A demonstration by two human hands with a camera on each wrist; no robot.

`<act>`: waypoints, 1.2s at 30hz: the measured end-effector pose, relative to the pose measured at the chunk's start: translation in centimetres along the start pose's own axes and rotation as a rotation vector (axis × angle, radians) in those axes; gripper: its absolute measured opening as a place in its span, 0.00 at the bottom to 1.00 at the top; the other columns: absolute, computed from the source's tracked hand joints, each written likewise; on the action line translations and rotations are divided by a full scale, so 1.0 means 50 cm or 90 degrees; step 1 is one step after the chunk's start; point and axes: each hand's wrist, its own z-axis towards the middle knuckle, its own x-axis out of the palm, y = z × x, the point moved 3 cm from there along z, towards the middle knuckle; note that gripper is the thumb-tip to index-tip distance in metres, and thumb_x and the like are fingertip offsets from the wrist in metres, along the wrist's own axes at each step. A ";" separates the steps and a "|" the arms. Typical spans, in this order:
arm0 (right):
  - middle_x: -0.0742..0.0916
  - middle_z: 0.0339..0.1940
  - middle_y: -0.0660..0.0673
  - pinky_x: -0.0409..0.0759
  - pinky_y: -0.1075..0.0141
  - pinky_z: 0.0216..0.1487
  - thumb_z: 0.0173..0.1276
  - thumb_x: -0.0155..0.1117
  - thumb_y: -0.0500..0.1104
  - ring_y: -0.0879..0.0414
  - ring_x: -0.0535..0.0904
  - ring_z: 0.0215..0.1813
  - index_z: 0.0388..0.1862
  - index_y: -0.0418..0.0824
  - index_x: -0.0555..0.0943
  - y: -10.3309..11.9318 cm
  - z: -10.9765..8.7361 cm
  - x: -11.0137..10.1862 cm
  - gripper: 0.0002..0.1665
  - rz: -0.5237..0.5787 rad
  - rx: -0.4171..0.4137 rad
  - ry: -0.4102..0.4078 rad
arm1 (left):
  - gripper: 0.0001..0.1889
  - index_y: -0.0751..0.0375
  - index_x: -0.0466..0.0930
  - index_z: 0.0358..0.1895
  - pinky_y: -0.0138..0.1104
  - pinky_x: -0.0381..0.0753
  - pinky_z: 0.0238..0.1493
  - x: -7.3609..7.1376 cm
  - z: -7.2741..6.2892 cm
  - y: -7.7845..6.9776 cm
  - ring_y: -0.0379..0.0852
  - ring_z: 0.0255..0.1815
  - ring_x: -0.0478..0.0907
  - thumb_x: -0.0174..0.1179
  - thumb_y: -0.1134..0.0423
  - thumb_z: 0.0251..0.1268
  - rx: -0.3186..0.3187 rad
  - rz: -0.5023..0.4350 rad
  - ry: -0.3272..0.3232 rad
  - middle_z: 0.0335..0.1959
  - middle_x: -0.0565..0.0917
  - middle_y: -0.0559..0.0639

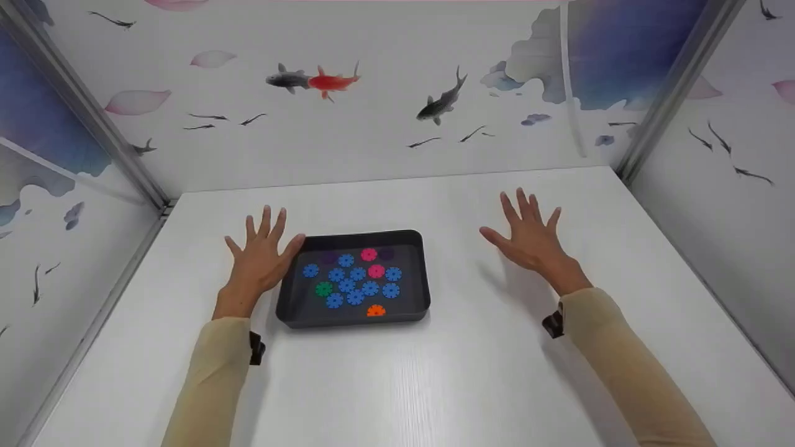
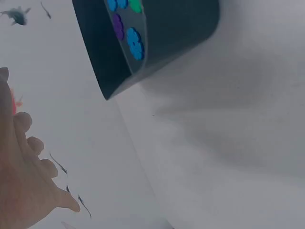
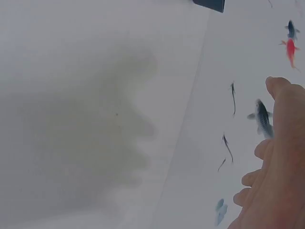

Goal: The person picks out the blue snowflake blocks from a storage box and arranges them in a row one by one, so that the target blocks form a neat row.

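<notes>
A dark rectangular tray (image 1: 354, 323) sits on the white table, holding several flat notched plastic discs: blue ones (image 1: 346, 285), two pink (image 1: 369, 254), one green (image 1: 323, 289), one orange (image 1: 376, 311) and dark purple ones (image 1: 330, 257). My left hand (image 1: 256, 261) has its fingers spread, its thumb overlapping the tray's far left corner in the head view; the left wrist view shows a gap between that hand (image 2: 26, 176) and the tray (image 2: 181, 24). To the right of the tray, my right hand (image 1: 533, 242) is held over the table, fingers spread, holding nothing.
The white table (image 1: 472, 385) is bounded by printed panels at the back (image 1: 372, 143) and both sides. Metal posts (image 1: 677, 93) stand at the rear corners. A dark band (image 1: 553, 324) shows at my right wrist.
</notes>
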 end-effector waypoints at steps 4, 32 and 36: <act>0.40 0.85 0.37 0.20 0.26 0.73 0.72 0.41 0.75 0.36 0.31 0.84 0.84 0.46 0.37 0.030 -0.008 0.003 0.55 0.016 -0.020 -0.010 | 0.43 0.51 0.37 0.82 0.75 0.23 0.71 0.002 -0.012 -0.001 0.67 0.83 0.28 0.31 0.30 0.75 -0.004 -0.031 0.002 0.84 0.35 0.59; 0.55 0.85 0.50 0.49 0.39 0.82 0.76 0.48 0.65 0.48 0.46 0.85 0.82 0.55 0.55 0.251 -0.033 0.091 0.41 0.374 -0.108 0.019 | 0.33 0.45 0.39 0.82 0.59 0.53 0.80 0.062 -0.151 0.048 0.60 0.84 0.45 0.26 0.40 0.81 -0.094 -0.530 -0.023 0.84 0.46 0.50; 0.60 0.83 0.49 0.51 0.40 0.82 0.76 0.48 0.65 0.47 0.49 0.85 0.81 0.53 0.59 0.263 -0.031 0.108 0.38 0.418 -0.094 0.021 | 0.34 0.47 0.43 0.82 0.59 0.55 0.80 0.073 -0.152 0.053 0.62 0.83 0.48 0.28 0.38 0.81 -0.111 -0.531 -0.003 0.83 0.51 0.55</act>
